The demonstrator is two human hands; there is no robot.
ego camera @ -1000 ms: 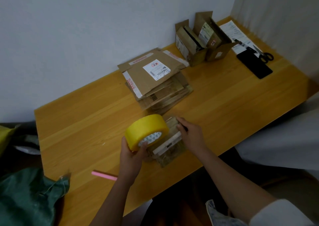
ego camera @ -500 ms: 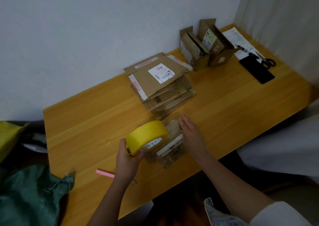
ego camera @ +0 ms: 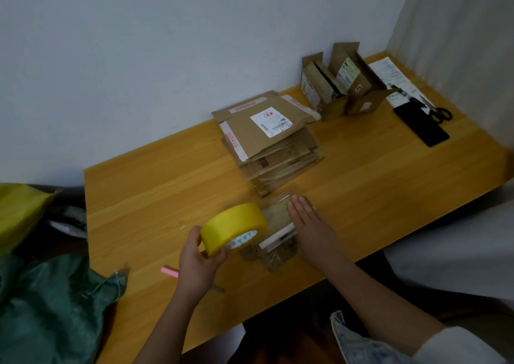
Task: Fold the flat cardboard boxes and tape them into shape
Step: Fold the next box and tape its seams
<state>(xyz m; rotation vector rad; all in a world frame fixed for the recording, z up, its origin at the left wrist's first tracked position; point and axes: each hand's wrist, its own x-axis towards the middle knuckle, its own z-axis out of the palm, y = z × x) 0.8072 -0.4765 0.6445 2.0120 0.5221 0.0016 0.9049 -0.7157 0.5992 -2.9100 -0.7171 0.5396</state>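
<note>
Your left hand (ego camera: pixel 199 261) grips the yellow tape roll (ego camera: pixel 233 228) by its rim, fingers curled round the lower edge, holding it tilted just above the table (ego camera: pixel 144 197) beside the small box (ego camera: pixel 274 233) you are working on. That box sits near the table's front edge. Your right hand (ego camera: pixel 311 224) lies flat on it with fingers straight and together, pressing down, most likely to smooth tape onto the cardboard and keep the box from sliding while the roll draws tape across. The roll is kept close, probably so the strip stays short and taut.

The stack of flat boxes (ego camera: pixel 268 138) waits toward the back edge, by the wall, and two folded boxes (ego camera: pixel 338 85) with flaps open stand further along toward the back right corner. A black phone (ego camera: pixel 421 124), scissors (ego camera: pixel 439 112) and a sheet of paper (ego camera: pixel 389 78) lie at that corner, within reach for cutting. A pink stick (ego camera: pixel 169 271) lies near the front left.

The tape strip itself is clear and hard to make out; whether it is still joined to the roll cannot be told. Your right hand covers much of the box top, and the roll hides its left side.
</note>
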